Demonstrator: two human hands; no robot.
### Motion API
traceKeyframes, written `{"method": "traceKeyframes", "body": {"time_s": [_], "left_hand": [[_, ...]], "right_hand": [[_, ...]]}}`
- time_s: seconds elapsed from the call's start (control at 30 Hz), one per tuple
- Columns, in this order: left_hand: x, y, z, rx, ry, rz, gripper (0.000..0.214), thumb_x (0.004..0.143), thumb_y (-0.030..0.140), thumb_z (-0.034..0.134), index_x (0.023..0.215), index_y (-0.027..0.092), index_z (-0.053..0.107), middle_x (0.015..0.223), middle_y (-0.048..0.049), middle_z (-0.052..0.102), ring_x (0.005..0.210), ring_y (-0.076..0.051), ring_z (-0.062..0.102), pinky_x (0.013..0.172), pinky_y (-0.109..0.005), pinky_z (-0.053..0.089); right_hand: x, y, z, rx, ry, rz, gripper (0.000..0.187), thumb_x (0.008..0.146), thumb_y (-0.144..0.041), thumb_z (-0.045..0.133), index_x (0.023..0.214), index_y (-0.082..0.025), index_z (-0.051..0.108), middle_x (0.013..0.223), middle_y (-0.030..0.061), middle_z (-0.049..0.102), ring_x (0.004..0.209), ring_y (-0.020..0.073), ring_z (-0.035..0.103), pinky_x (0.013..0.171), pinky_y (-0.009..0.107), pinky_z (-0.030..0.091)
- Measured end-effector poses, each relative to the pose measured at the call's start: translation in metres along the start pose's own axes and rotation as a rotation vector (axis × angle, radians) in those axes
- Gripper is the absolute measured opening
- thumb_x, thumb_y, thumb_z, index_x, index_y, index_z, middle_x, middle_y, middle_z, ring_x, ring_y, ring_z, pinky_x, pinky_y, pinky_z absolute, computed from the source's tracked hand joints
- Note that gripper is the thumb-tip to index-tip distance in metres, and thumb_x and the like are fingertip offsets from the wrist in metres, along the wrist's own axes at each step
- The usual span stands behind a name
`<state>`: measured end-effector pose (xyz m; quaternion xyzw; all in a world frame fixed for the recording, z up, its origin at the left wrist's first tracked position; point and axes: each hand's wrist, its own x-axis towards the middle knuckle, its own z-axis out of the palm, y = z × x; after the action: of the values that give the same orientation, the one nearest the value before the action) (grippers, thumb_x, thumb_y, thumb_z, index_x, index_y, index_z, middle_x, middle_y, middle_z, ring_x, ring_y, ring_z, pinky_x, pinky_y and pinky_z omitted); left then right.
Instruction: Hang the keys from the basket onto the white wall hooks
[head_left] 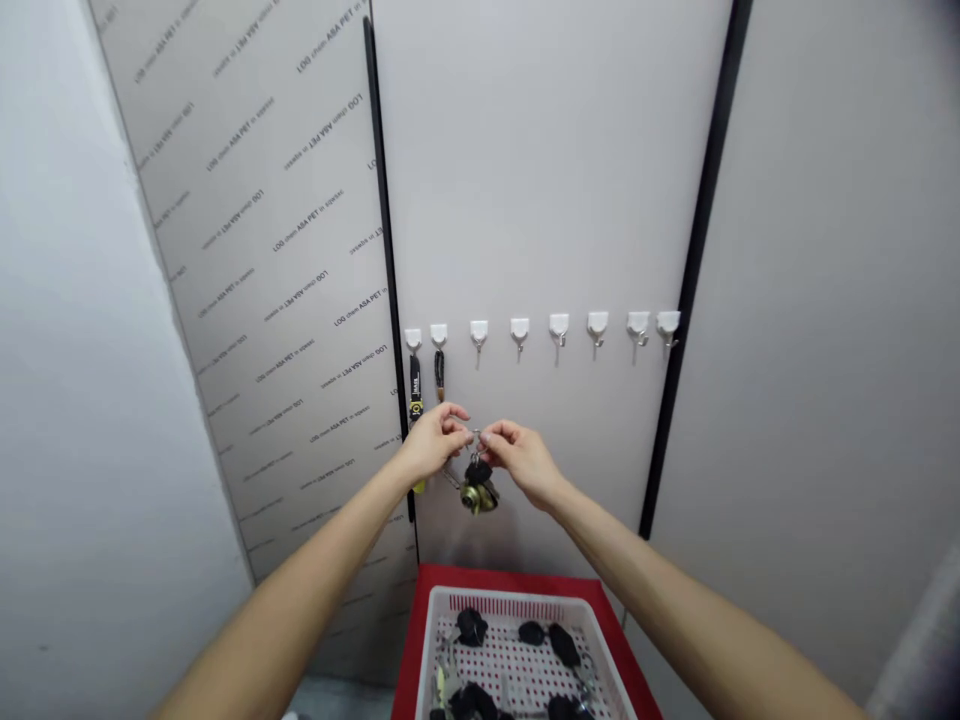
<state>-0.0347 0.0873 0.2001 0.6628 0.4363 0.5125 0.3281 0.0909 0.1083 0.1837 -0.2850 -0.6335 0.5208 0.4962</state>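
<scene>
Left hand [433,442] and right hand [523,462] meet before a grey wall [540,180], the fingers [456,418] of both pinching the ring of a key bunch [476,490], which dangles below them. Of eight white hooks [478,335] in a row at 12 o'clock, the two farthest left carry dark key straps [415,385]; six remain bare. At 6 o'clock, a white basket [510,601] on a red stand [409,650] holds further key bunches [472,627] with black tops.
</scene>
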Motion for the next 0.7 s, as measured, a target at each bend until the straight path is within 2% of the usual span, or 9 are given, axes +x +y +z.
{"method": "traceKeyframes", "body": {"time_s": [0.2,0.33,0.43,0.53,0.7], "left_hand": [[0.052,0.028,-0.009,0.18,0.345,0.077,0.011,0.055,0.01,0.048,0.056,0.015,0.039,0.043,0.0079,0.04,0.04,-0.004,0.039,0.044,-0.017,0.033],[0.087,0.041,-0.006,0.312,0.5,0.119,0.009,0.054,0.01,0.049,0.055,0.015,0.041,0.047,0.0059,0.043,0.047,-0.005,0.042,0.052,-0.019,0.035],[0.102,0.041,-0.002,0.377,0.558,0.115,0.008,0.055,0.01,0.05,0.055,0.015,0.043,0.05,0.0045,0.046,0.051,-0.006,0.044,0.055,-0.02,0.037],[0.106,0.037,0.002,0.45,0.57,0.1,0.006,0.055,0.009,0.048,0.056,0.014,0.045,0.054,0.0031,0.047,0.053,-0.007,0.044,0.057,-0.02,0.037],[0.09,0.031,0.001,0.566,0.545,0.176,0.009,0.057,0.009,0.044,0.062,0.014,0.048,0.062,0.0005,0.051,0.059,-0.008,0.045,0.06,-0.021,0.036]], "right_hand": [[0.055,-0.038,0.005,-0.004,0.161,-0.101,0.006,0.062,-0.014,0.044,0.056,-0.013,0.045,0.047,-0.0053,0.046,0.041,0.0047,0.047,0.045,0.02,0.042],[0.083,-0.053,0.001,-0.035,0.28,-0.182,0.007,0.063,-0.011,0.042,0.057,-0.014,0.044,0.047,-0.0053,0.046,0.04,0.0053,0.048,0.043,0.02,0.043],[0.094,-0.055,-0.003,-0.102,0.333,-0.168,0.008,0.063,-0.01,0.042,0.057,-0.015,0.044,0.044,-0.0047,0.046,0.04,0.0063,0.048,0.041,0.019,0.042],[0.1,-0.051,-0.006,-0.175,0.329,-0.126,0.008,0.063,-0.009,0.042,0.058,-0.015,0.045,0.043,-0.0041,0.047,0.041,0.0073,0.049,0.042,0.02,0.043],[0.097,-0.043,-0.015,-0.25,0.3,-0.129,0.007,0.062,-0.011,0.042,0.064,-0.014,0.048,0.052,-0.0022,0.05,0.044,0.0069,0.05,0.044,0.02,0.043]]}}
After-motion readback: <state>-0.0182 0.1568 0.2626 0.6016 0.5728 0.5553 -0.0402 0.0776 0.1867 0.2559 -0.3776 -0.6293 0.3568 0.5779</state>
